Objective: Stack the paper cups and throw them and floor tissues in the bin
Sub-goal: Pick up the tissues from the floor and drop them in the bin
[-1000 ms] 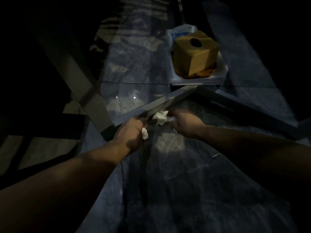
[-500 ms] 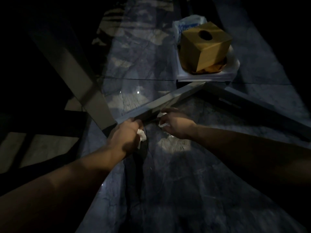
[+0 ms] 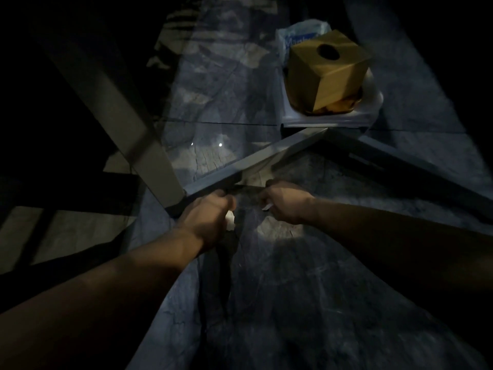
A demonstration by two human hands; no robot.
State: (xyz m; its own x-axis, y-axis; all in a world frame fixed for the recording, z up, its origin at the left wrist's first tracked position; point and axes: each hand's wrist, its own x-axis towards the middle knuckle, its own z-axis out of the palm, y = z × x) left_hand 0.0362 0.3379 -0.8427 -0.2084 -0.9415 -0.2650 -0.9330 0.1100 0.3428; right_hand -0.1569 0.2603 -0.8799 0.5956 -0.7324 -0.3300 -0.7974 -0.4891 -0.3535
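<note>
Dark, blue-grey marble floor [image 3: 306,303] fills the scene, lit only in a small bright patch just beneath the two hands. Both arms reach forward and down toward that patch. The left hand [image 3: 206,220] is curled into a fist, and a crumpled white tissue [image 3: 230,222] shows at its inner edge, gripped inside the closed fingers. The right hand [image 3: 286,202] is also closed, knuckles up, with a small white scrap of tissue [image 3: 266,207] poking out on its thumb side. The hands sit close together but apart, a strip of dim floor between them. Just beyond the fingers runs a pale slanted metal bar [image 3: 256,158] of a furniture frame, meeting a thicker leg [image 3: 125,113] to the left of the left hand. Farther ahead of the right hand, well apart from it, a brown tissue box [image 3: 328,73] with a round hole on top stands on a white tray [image 3: 370,108], with a white plastic bag [image 3: 296,36] behind it.
</note>
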